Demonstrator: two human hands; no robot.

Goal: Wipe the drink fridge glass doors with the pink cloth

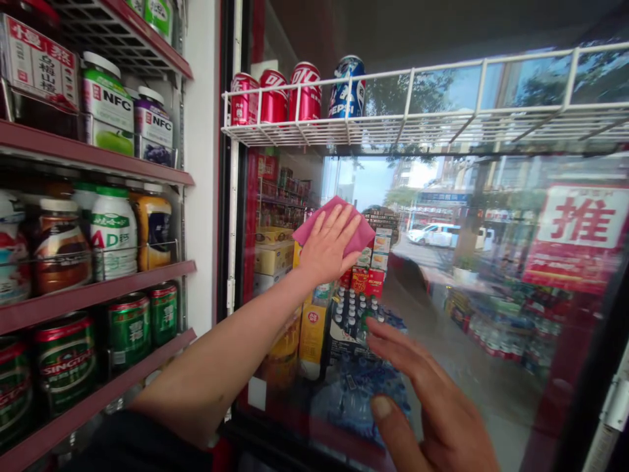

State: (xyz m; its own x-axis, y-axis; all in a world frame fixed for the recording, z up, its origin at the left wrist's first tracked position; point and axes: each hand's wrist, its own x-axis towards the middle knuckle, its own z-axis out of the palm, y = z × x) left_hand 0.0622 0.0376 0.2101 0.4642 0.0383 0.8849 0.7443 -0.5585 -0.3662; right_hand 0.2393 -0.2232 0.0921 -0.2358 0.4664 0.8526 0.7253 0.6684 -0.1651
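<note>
A pink cleaning cloth [361,235] lies flat against the glass door [432,314]. Spread over it, my left hand [330,242] holds the cloth to the pane, with the arm stretched in from the lower left. My right hand [432,406] is lower and nearer to me, in front of the glass. Its thumb and fingers are apart and nothing shows between them. Whether it touches the pane I cannot tell. Above the cloth, a white wire rack [410,121] on the door carries several red cans [305,92] and a blue Pepsi can [346,88].
To the left, shelves [98,292] hold bottles and green beer cans [128,331]. A white post [204,164] stands between them and the door. A red-and-white sign [580,229] is on the right of the glass. Boxes, bottles and a street with a white van [435,235] show in the pane.
</note>
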